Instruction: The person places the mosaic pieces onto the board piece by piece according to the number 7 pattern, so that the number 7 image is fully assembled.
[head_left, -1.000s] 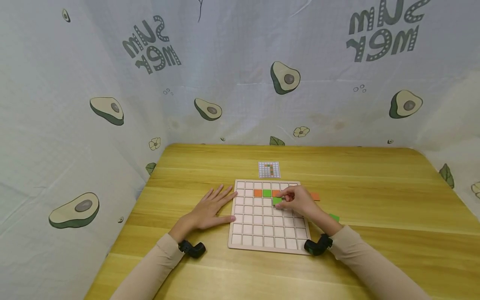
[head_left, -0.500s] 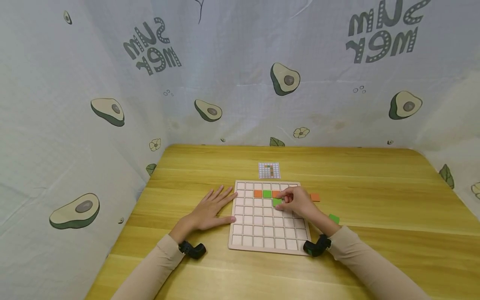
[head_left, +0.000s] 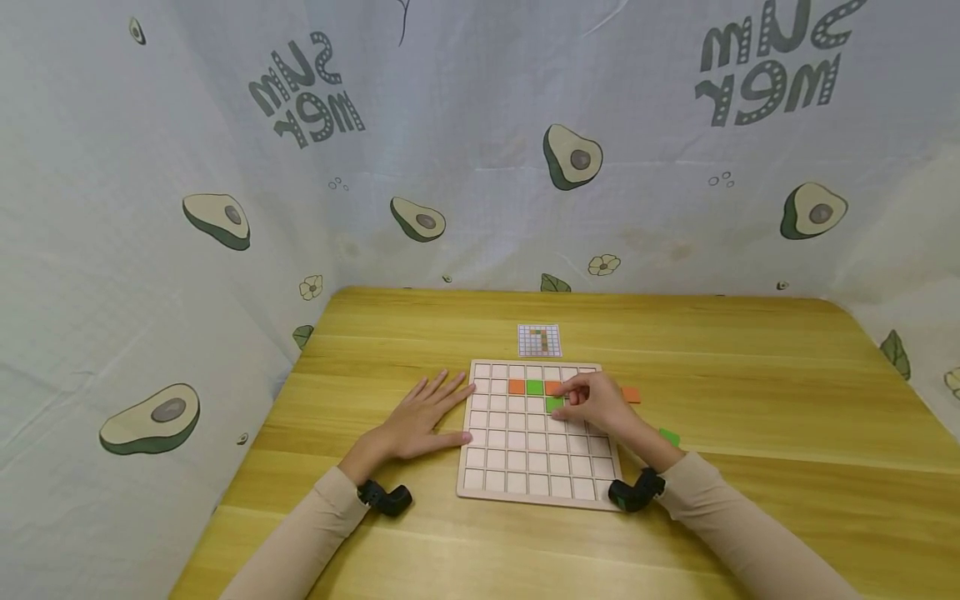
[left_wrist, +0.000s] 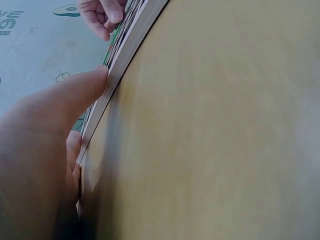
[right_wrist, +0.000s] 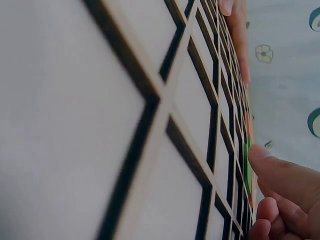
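Observation:
A square wooden grid board (head_left: 517, 457) lies on the table, with an orange tile (head_left: 517, 387), a green tile (head_left: 535, 387) and another orange tile (head_left: 552, 387) side by side in one row. Just below the last of these, a second green tile (head_left: 553, 404) sits at a cell. My right hand (head_left: 600, 403) pinches that tile between thumb and index finger; the right wrist view shows the thumb (right_wrist: 280, 172) against its green edge (right_wrist: 247, 165). Fingers spread, my left hand (head_left: 420, 423) lies flat on the table, its thumb and index fingertip touching the board's left edge.
Beyond the board lies a small printed card (head_left: 538, 341) with a coloured grid pattern. To the right of the board are a loose orange tile (head_left: 632, 395) and a loose green tile (head_left: 669, 437), the latter beside my right forearm. A printed curtain (head_left: 480, 150) hangs behind the table.
The green tile in my right hand lay slightly tilted a second ago and now looks squarer to its cell. Otherwise both hands have hardly moved.

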